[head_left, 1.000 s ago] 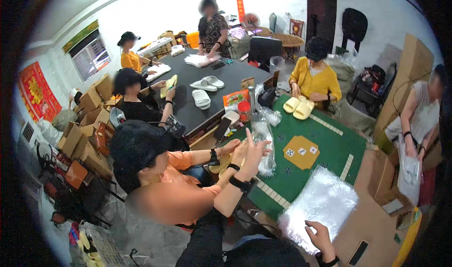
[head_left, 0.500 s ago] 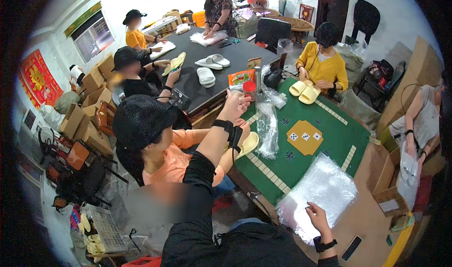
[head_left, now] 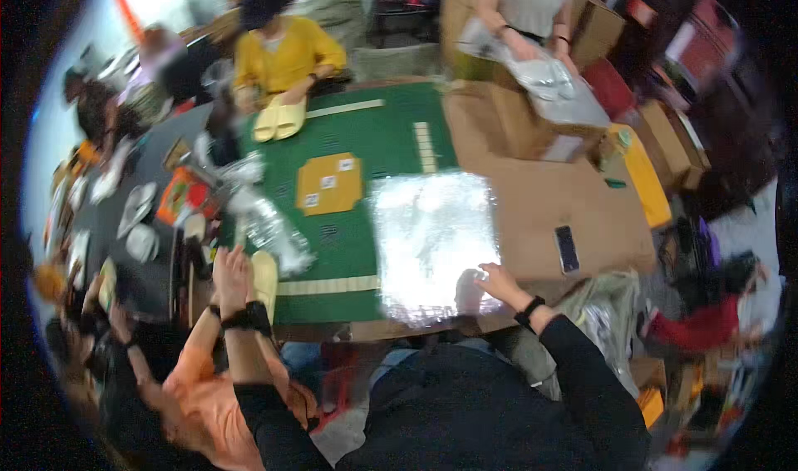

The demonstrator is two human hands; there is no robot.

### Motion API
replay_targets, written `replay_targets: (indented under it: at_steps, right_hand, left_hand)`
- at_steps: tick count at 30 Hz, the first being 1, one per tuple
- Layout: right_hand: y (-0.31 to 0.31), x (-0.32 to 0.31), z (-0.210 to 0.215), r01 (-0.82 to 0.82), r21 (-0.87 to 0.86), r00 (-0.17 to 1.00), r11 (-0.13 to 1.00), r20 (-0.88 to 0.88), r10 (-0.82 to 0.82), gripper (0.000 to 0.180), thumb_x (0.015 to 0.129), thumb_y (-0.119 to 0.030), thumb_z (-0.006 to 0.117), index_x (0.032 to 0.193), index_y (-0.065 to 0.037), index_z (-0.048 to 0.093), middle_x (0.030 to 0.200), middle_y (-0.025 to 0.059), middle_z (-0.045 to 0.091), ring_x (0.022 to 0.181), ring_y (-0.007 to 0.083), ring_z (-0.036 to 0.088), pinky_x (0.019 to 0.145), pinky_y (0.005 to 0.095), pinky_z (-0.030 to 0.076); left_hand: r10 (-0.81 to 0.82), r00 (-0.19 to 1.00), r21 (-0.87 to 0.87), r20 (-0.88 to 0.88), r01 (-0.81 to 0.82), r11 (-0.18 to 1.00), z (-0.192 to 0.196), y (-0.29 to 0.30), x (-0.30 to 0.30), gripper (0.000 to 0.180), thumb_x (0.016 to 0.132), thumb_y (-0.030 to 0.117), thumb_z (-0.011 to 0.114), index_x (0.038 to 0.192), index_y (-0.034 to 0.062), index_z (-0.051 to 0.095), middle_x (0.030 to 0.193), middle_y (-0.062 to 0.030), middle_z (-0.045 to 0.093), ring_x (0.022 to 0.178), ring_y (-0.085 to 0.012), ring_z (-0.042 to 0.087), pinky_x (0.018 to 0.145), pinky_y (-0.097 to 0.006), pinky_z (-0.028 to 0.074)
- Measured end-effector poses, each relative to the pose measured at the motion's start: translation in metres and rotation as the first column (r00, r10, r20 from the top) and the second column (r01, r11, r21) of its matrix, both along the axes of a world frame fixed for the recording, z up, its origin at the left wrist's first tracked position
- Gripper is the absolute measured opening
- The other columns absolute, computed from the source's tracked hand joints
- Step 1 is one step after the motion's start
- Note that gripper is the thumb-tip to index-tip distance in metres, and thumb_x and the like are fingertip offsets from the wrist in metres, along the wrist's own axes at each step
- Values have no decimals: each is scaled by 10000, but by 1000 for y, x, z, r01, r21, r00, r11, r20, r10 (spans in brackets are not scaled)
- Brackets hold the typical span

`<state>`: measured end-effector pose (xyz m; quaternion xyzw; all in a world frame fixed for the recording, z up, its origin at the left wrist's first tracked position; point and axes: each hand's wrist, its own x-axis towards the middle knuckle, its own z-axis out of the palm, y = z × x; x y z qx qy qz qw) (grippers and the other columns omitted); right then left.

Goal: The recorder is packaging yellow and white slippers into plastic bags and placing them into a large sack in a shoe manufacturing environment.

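Note:
My left hand (head_left: pixel 231 276) is raised at the left edge of the green mat, close beside a pale yellow slipper (head_left: pixel 264 281) at the co-worker in orange. Its fingers are smeared, and nothing shows clearly in them. Over the lower right part of a shiny stack of clear plastic bags (head_left: pixel 428 234) reaches my right hand (head_left: pixel 504 288). Its thumb and fingers are apart, with no object seen between them; whether they touch the bags I cannot tell. Both wrists wear black bands.
Across the green mat (head_left: pixel 366 147), a person in yellow handles a pair of yellow slippers (head_left: pixel 280 120). A phone (head_left: pixel 567 249) lies on the brown board (head_left: pixel 524 213). Crumpled plastic (head_left: pixel 270 226) lies left. At the far right, a person handles bagged slippers (head_left: pixel 544 80) over a cardboard box (head_left: pixel 553 138).
The view has swung to the right, so the green mat and bag stack now sit centrally. My left hand remains raised near the orange-shirted co-worker; my right hand stays over the bags.

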<state>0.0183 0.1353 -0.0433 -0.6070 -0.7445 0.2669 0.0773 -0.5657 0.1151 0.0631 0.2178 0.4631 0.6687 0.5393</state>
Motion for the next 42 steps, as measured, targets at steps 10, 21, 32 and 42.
replay_targets:
  at_steps: [10,21,32,42]
  right_hand:
    - [-8,188,-11,842,-2,502,539,370,-782,867,688,-444,695,1347,-63,278,1390,165,287,1244,395,299,981,539,286]
    - [57,260,-60,689,-39,704,724,277,-654,937,575,-359,785,1299,-11,302,1290,248,354,1170,398,367,952,479,345]
    - [48,266,-54,698,39,686,715,248,-684,849,562,-373,784,1210,9,389,1190,203,441,1121,378,415,906,459,386]
    - [39,261,-61,707,124,683,697,139,-717,923,505,-469,787,1212,-7,416,1152,205,471,1086,361,435,909,450,373]
  left_hand:
    - [-982,158,-256,-100,950,179,29,-53,249,284,899,136,464,1133,-10,531,1047,-77,585,957,-155,550,838,-268,421]
    - [-937,54,-514,-345,824,237,71,-104,330,418,776,257,698,1052,39,472,899,-83,566,755,-152,526,694,-277,440]
    - [-990,136,-725,-41,677,124,82,-111,360,477,745,297,732,918,-23,424,794,-119,566,759,-146,576,631,-265,467]
    - [-985,163,-742,-55,653,149,95,-126,368,378,801,242,677,1001,-49,541,883,-91,616,820,-128,573,701,-260,466]
